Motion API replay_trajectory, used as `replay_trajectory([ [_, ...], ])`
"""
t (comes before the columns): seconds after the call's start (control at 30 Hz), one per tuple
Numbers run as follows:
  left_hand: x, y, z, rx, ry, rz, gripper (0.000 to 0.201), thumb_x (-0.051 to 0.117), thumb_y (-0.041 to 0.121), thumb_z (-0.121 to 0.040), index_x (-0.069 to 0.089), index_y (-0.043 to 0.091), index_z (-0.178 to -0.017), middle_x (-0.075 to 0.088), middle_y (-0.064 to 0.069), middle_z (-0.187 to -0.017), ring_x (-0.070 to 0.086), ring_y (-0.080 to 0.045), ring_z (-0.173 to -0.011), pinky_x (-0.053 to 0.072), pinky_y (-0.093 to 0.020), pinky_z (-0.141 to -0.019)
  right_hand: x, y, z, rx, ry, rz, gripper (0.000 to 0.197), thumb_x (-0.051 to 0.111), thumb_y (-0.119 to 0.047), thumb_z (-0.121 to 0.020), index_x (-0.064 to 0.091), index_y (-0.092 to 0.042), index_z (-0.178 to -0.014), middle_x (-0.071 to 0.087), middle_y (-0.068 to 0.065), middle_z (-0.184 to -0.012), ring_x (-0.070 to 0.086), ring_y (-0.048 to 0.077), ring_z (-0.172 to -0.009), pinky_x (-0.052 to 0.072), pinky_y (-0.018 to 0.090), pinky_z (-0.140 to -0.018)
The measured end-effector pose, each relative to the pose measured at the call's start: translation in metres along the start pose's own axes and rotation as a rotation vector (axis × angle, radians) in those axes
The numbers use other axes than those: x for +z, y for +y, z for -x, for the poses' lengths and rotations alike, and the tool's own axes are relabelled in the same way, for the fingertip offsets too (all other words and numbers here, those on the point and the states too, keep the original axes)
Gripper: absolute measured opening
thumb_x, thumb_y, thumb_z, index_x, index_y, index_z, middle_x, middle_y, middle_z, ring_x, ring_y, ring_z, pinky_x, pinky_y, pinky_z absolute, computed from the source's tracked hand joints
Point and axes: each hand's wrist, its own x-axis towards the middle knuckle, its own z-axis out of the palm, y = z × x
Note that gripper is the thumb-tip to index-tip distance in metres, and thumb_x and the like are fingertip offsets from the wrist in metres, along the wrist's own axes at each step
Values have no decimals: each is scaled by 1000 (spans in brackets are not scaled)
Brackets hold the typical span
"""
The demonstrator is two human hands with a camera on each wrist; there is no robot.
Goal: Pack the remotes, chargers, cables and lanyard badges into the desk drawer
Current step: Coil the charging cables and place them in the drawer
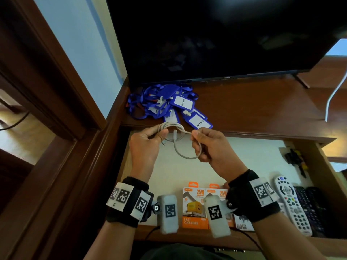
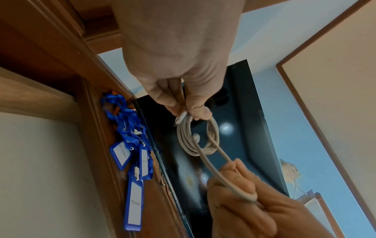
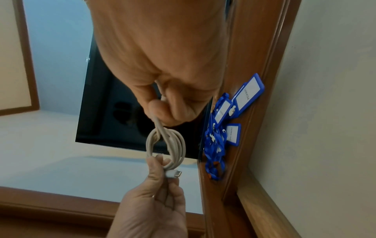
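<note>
A white cable [image 1: 175, 136] [image 2: 193, 141] [image 3: 173, 145] is coiled in a small loop, held in the air over the open drawer [image 1: 253, 156]. My left hand [image 1: 148, 143] [image 2: 183, 103] [image 3: 160, 177] pinches the coil with a plug sticking out. My right hand [image 1: 208, 145] [image 2: 234, 182] [image 3: 162, 109] grips the loose tail wrapped around the coil. Blue lanyard badges [image 1: 169, 104] [image 2: 130, 153] [image 3: 227, 119] lie heaped on the desk top behind. In the drawer lie orange charger boxes [image 1: 195, 207] and a white remote [image 1: 291, 201] beside dark remotes [image 1: 309, 203].
A black TV screen [image 1: 216, 38] stands at the back of the wooden desk [image 1: 253, 106]. A white wire [image 1: 332, 94] hangs at the right. Small dark tools [image 1: 296, 158] lie in the drawer's right corner. A wooden door frame [image 1: 47, 81] stands on the left.
</note>
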Motion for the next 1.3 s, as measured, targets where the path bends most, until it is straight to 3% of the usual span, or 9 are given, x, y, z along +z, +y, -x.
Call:
replay_trajectory([
  [0.2,-1,1,0,3,9,-12,27,74,8,-79,73,10,-105,73,7,-88,64,1,-80,50,-18,-83,0,0,-1,-7,2,135,25,47,-19,-99,57,-8,-79,38,0,-52,24,8,-41,19,16,-38],
  [0.43,-5,6,-1,99,18,-88,26,75,11,-78,74,12,-104,72,8,-87,62,4,-77,47,-10,-78,5,2,-2,10,-20,58,23,47,-17,-99,55,-6,-81,34,0,-45,21,10,-38,18,17,-41],
  [0.57,-1,8,1,3,6,33,28,75,8,-78,72,10,-105,71,16,-81,62,8,-74,48,-11,-77,4,10,-4,-90,72,243,20,52,-11,-97,59,-4,-79,41,1,-52,32,10,-43,29,21,-43],
  [0.7,7,11,8,-123,-30,134,20,74,5,-78,74,17,-95,72,15,-75,63,-1,-77,51,-19,-80,5,21,-9,-107,158,324,19,53,-7,-95,60,-4,-78,51,4,-52,49,14,-45,44,25,-49],
  [0.8,11,10,11,-217,-46,204,21,73,5,-78,74,24,-85,73,11,-73,62,-4,-75,52,-23,-80,7,24,-10,-46,141,237,19,50,-9,-97,59,-7,-80,62,6,-61,59,20,-54,48,28,-52],
  [1.0,15,13,17,-357,-47,309,10,70,4,-81,74,10,-88,69,8,-60,58,2,-54,46,-10,-54,16,16,-5,42,122,-14,18,53,-18,-96,56,-2,-89,70,25,-82,66,31,-63,55,29,-55],
  [1.2,15,14,20,-450,-105,298,5,70,11,-82,73,13,-78,68,4,-61,59,-3,-56,47,-12,-53,15,15,-6,13,172,-159,11,59,-9,-91,51,-7,-85,67,20,-73,67,30,-61,56,28,-55],
  [1.3,15,12,22,-485,-117,296,10,70,11,-83,72,13,-74,68,3,-61,59,-4,-56,47,-14,-53,13,16,-7,-2,169,-197,14,58,-2,-90,54,-2,-103,68,21,-77,68,28,-63,57,28,-58],
])
